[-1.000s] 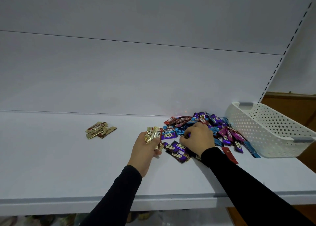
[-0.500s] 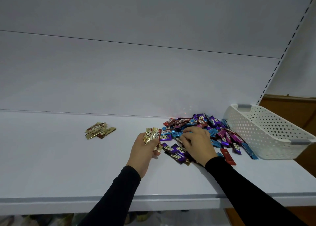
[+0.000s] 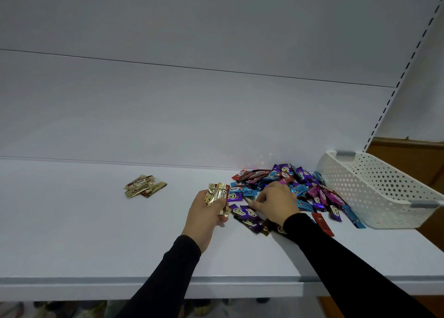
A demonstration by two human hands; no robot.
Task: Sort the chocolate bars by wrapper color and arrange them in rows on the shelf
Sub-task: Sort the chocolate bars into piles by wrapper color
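Gold is the colour being gathered, by the look of it. Far left on the shelf (image 3: 72, 221), a small gold stack (image 3: 143, 186) lies sorted. The left hand (image 3: 208, 218) grips a bunch of gold bars (image 3: 217, 195), knuckles up. The right hand (image 3: 276, 203), fingers curled, digs in the mixed pile (image 3: 300, 188) beside the white basket (image 3: 379, 192); whether it pinches one, I can't tell. Next: pull another gold free.

The right hand (image 3: 276, 203) hides several bars in the mixed pile (image 3: 295, 188); items beneath the shelf (image 3: 96, 233) blur.
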